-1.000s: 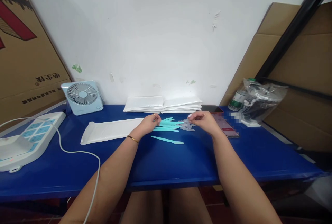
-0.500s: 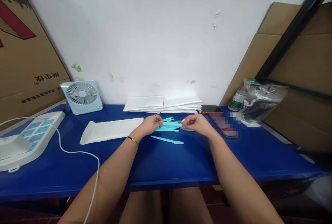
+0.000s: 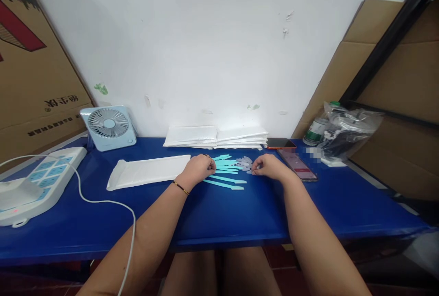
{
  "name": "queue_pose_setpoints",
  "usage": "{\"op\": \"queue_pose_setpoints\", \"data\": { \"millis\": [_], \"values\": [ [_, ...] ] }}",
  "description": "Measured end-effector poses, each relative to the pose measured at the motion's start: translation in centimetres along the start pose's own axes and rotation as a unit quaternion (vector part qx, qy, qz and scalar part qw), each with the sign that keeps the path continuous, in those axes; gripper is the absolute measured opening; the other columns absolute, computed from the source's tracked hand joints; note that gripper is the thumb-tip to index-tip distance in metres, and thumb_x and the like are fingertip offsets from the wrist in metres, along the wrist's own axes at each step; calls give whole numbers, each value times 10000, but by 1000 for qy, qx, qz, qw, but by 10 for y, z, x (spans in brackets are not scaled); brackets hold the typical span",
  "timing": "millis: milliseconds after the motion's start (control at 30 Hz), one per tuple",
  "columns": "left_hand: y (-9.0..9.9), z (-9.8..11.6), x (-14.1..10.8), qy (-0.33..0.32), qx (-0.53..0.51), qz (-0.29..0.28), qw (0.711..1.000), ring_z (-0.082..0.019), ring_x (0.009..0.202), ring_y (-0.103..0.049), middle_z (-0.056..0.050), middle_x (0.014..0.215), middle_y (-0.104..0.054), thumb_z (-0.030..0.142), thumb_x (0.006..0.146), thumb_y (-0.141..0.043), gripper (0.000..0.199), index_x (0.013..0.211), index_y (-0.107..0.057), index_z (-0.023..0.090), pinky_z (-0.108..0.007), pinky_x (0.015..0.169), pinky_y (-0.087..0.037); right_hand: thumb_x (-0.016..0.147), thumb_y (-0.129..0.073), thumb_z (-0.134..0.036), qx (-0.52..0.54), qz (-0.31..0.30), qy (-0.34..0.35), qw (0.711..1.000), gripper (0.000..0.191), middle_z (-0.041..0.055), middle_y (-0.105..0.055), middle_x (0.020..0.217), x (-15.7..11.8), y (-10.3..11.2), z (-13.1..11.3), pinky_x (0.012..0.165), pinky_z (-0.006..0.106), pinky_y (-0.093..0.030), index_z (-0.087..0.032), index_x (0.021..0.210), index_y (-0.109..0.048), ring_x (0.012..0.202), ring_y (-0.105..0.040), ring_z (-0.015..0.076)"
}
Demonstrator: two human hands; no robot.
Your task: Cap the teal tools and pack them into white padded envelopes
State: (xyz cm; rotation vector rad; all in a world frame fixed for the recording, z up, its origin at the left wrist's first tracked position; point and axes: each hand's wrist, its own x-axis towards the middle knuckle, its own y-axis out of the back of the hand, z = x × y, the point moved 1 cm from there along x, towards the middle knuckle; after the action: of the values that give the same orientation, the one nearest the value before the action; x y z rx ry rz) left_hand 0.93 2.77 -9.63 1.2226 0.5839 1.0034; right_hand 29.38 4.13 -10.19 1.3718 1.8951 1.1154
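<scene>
Several turquoise sticks with flat blade-like ends [image 3: 224,166] lie fanned on the blue table. Two of them rest apart at the near side, one below the other [image 3: 224,185]. My left hand [image 3: 200,169] is over the left ends of the sticks, its fingers pinched together; what they hold is hidden. Small translucent pale pieces [image 3: 243,163] lie in a pile right of the sticks. At the right edge of that pile, my right hand [image 3: 265,166] has its fingertips close together on or beside a pale piece; its hold is too small to make out.
A long white padded pouch [image 3: 149,172] lies at the left, with stacked white pouches [image 3: 242,138] by the wall. A fan [image 3: 109,127], power strip [image 3: 56,181] and cable stand left. Phones [image 3: 297,164], a bottle [image 3: 313,132] and a plastic bag [image 3: 351,133] are right.
A second turquoise stick now lies apart, just above the first. My right hand has moved right, away from the sticks, uncovering the pale pieces. My left hand has shifted slightly.
</scene>
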Motion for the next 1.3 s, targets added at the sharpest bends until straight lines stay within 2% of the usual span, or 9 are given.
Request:
{"op": "queue_pose_setpoints", "data": {
  "millis": [200,400,600,967,1133,1200,1300],
  "values": [
    [-1,3,-1,27,-15,-15,999,-158,729,-591,-20,783,-660,254,698,-612,74,715,-662,202,-224,601,-402,623,-635,-222,14,-49,25,998,82,-5,-657,594,-4,-2,-13,526,231,-397,-189,645,-707,573,-580,148],
    [0,4,-2,39,-21,-23,999,-159,700,-592,-12,762,-676,257,693,-613,67,707,-656,208,-227,558,-380,563,-728,-295,50,-66,54,995,204,-4,-647,632,-6,-3,-16,525,228,-417,-198,741,-717,582,-588,149],
    [2,6,-2,48,-22,-26,998,-167,701,-606,-17,727,-679,261,690,-607,75,695,-658,205,-233,555,-385,583,-719,-306,63,-67,60,994,142,-2,-658,602,-5,-4,-15,513,229,-406,-199,677,-724,558,-581,146],
    [-5,8,0,9,-30,-29,999,-159,643,-593,0,696,-679,252,689,-592,74,691,-660,224,-234,534,-366,736,-611,-310,65,-45,122,989,160,10,-691,702,0,-17,-29,569,242,-416,-204,755,-730,624,-598,153],
    [-6,13,-1,-12,-73,-60,995,-145,648,-587,-4,724,-672,336,720,-592,144,730,-670,215,-216,529,-365,751,-591,-283,81,-84,128,985,161,12,-694,736,0,-19,-32,573,243,-431,-206,794,-726,646,-606,153],
    [-7,13,0,-18,-79,-62,995,-147,668,-586,-6,740,-665,384,744,-577,195,784,-676,221,-215,535,-364,753,-589,-280,72,-55,117,989,161,18,-689,728,0,-16,-29,573,244,-425,-199,788,-724,639,-600,153],
    [-9,10,1,-24,-30,-32,999,-161,735,-590,-13,779,-651,351,773,-560,196,878,-679,237,-225,578,-373,734,-596,-233,16,27,99,995,144,29,-670,750,1,-10,-22,586,244,-408,-195,794,-722,645,-577,148]
  ]
}}
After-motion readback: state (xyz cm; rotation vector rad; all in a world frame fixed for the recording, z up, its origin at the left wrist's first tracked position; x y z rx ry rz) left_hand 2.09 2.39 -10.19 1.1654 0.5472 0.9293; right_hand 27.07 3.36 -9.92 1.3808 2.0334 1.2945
